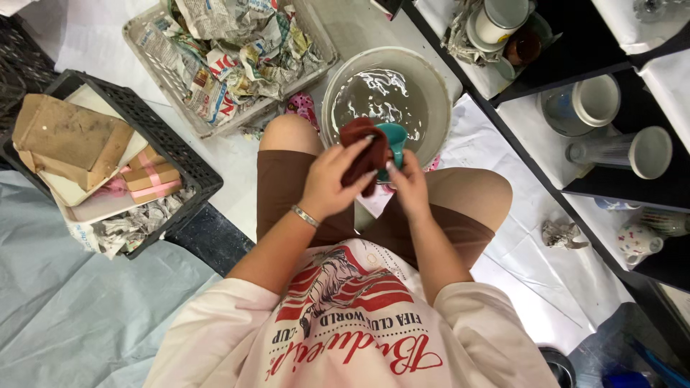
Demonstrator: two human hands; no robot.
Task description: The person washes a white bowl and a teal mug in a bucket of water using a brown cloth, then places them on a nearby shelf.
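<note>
My left hand grips a dark red cloth and presses it against a teal cup. My right hand holds that cup from the right side. Both hands are raised over my knees, just in front of a round grey basin filled with water. The cloth covers most of the cup, so only its rim and upper side show. A thin bracelet sits on my left wrist.
A pale crate stuffed with crumpled newspaper stands at the back. A black crate with cardboard and paper is at left. Black shelves on the right hold cups, lids and glassware. White paper covers the floor.
</note>
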